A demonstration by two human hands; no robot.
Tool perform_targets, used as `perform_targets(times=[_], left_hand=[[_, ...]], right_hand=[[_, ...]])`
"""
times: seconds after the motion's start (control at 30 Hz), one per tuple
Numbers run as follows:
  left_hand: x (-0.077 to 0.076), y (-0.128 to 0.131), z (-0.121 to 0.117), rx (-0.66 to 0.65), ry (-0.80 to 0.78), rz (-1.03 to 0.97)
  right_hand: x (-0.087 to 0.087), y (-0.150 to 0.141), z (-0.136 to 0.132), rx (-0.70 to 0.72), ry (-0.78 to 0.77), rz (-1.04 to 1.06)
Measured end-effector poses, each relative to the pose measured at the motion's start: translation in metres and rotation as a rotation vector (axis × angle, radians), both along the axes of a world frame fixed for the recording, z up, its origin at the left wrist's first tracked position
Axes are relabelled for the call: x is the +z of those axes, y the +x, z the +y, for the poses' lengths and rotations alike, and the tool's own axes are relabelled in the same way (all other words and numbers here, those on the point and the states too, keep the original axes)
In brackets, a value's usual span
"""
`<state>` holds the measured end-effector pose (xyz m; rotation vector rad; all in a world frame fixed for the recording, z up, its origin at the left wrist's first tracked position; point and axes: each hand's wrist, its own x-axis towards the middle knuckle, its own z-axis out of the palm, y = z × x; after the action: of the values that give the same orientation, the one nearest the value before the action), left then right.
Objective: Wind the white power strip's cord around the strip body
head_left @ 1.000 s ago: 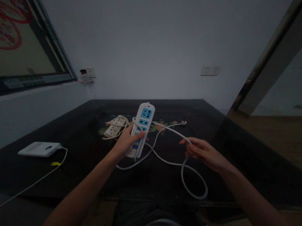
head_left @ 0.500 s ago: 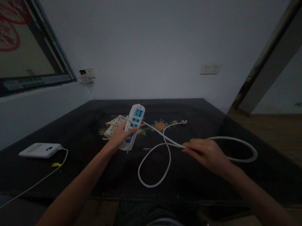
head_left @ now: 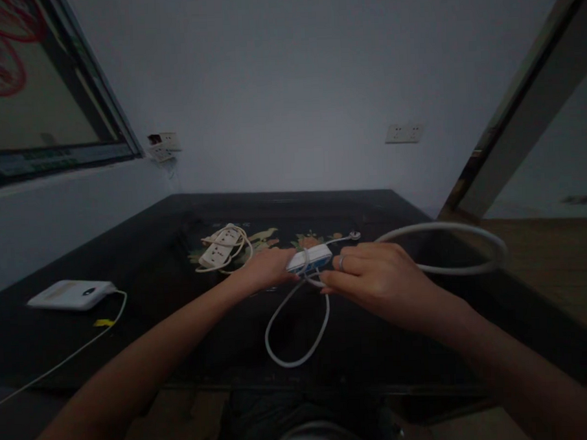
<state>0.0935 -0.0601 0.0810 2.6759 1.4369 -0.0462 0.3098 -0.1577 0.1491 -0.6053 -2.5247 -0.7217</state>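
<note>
My left hand grips a white power strip with blue sockets, which is turned sideways so that its blue face points toward me. Around the strip's body runs part of its white cord. Close to the strip's right end, my right hand, with a ring on one finger, is closed on the cord. From there the cord loops out to the right, and another loop hangs below the strip. The cord's plug rests on the dark table behind my right hand.
On the black table, a second white power strip lies with its cord bundled over it, left of centre. A white device with a cable sits at the left edge. Wall sockets are on the back wall.
My left hand has moved right and rolled the power strip sideways, its blue face now toward me. My right hand has come in beside the strip, bringing the cord around it.
</note>
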Motion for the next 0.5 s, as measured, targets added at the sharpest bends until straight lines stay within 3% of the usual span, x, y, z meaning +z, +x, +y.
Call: perform_targets(times=[0.13,0.5], left_hand=[[0.009,0.011,-0.020,-0.014,0.092,0.079],[0.020,0.013,-0.067,-0.117,0.328,0.171]], right_hand=[[0.013,0.010,0.017,-0.050,-0.052,0.078],[0.022,0.026,0.041,-0.088,-0.472,0.223]])
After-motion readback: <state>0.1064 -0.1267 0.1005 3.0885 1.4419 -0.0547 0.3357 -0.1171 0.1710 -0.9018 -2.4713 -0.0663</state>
